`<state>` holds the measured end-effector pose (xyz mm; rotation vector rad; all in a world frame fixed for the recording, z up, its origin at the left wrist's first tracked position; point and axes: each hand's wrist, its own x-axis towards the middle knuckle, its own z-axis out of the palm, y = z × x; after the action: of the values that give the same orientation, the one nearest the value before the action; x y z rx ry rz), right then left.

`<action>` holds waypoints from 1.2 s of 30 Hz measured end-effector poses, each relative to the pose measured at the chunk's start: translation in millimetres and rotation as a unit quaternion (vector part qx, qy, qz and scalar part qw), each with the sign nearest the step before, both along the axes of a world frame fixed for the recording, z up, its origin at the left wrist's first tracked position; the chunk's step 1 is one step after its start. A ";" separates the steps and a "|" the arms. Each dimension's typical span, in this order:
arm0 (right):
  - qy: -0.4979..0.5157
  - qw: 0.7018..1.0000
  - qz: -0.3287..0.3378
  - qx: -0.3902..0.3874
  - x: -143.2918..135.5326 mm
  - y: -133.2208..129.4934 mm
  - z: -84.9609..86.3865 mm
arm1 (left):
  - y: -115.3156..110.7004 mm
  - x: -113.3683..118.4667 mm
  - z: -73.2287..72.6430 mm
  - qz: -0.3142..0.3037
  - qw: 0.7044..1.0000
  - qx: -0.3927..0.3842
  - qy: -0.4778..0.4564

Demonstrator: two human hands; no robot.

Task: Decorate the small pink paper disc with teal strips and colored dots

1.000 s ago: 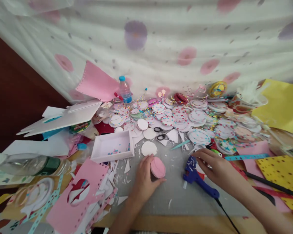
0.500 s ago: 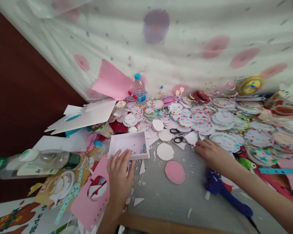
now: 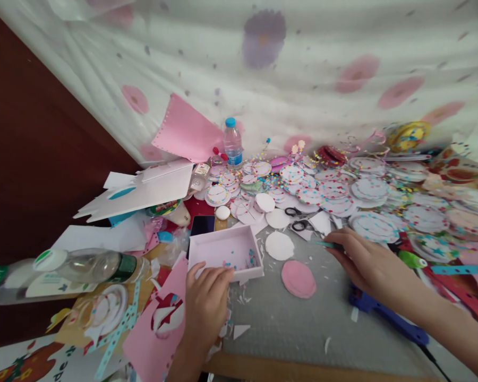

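At the grey mat's [image 3: 287, 329] far left, the box [image 3: 219, 254] has its near wall under the left hand's [image 3: 207, 300] loosely spread fingers. The pink disc [image 3: 298, 278] lies between hands; the right hand [image 3: 358, 257] pinches the teal tool [image 3: 322, 243], tip left.

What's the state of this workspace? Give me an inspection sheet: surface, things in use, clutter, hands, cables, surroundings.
Surface: grey mat, littered with white paper scraps.
Things: shallow white box, colored bits inside; slim teal tool; flat pink disc beside a white paper disc.
Clutter: decorated paper discs heaped behind; black-handled scissors among scraps.
Hands: left hand at the box's front wall; right hand holding the teal tool.
Cables: black cable from the blue glue gun, leaving view.
Surroundings: white flowered cloth behind.
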<state>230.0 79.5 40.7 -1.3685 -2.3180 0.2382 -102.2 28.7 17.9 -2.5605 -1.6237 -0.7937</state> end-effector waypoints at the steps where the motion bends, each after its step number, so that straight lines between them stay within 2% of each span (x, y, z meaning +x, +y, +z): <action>1: 0.004 1.000 -0.003 -0.015 -2.7 -0.5 -1.2 | -5.0 -5.4 5.2 -0.003 1.000 0.000 0.004; 6: 0.045 0.995 0.001 -0.092 -21.1 0.7 -8.1 | -35.8 -39.7 34.6 -0.002 0.999 0.035 0.008; 9: 0.119 0.971 0.020 -0.209 -41.3 -3.2 -1.1 | -47.1 -47.1 46.3 -0.024 0.998 0.057 0.019; 12: 0.218 0.914 0.028 -0.340 -61.3 -11.5 10.8 | -48.7 -31.0 48.3 -0.058 0.997 0.055 -0.007; 15: 0.264 0.870 0.002 -0.417 -69.3 -18.8 13.4 | -44.6 -1.1 45.2 -0.128 0.991 0.024 -0.012; 19: 0.281 0.833 -0.060 -0.473 -53.1 -29.0 -3.1 | -34.2 25.8 47.2 -0.275 0.961 0.030 0.022; 21: 0.298 0.804 -0.104 -0.504 -38.6 -37.8 -13.0 | -22.6 25.8 48.4 -0.291 0.957 0.017 -0.004; 22: 0.305 0.790 -0.123 -0.518 -31.6 -43.0 -16.8 | -13.7 22.6 47.3 -0.265 0.963 0.012 -0.041; 23: 0.308 0.778 -0.141 -0.529 -25.3 -48.6 -19.4 | -2.4 17.5 44.4 -0.204 0.976 0.007 -0.069; 25: 0.307 0.759 -0.173 -0.547 -16.0 -59.5 -21.0 | 26.4 4.2 32.9 -0.014 0.995 -0.003 -0.096; 27: 0.303 0.745 -0.209 -0.556 -11.7 -68.7 -19.1 | 58.5 -9.6 15.8 0.169 0.984 -0.049 -0.014; 28: 0.303 0.737 -0.224 -0.562 -11.3 -72.6 -17.7 | 73.3 -15.4 6.8 0.241 0.964 -0.097 0.061; 30: 0.314 0.718 -0.241 -0.572 -12.7 -78.7 -15.2 | 97.2 -23.4 -9.3 0.279 0.946 -0.131 0.100; 32: 0.336 0.700 -0.247 -0.579 -14.6 -82.8 -14.2 | 111.8 -26.3 -19.8 0.299 0.934 -0.152 0.124; 36: 0.376 0.675 -0.242 -0.587 -13.3 -86.0 -16.3 | 121.8 -23.3 -23.5 0.311 0.920 -0.186 0.152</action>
<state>216.7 -6.5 24.4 -1.7732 -0.8798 1.9154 -125.5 150.4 -5.5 -1.9665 -2.4262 -0.0356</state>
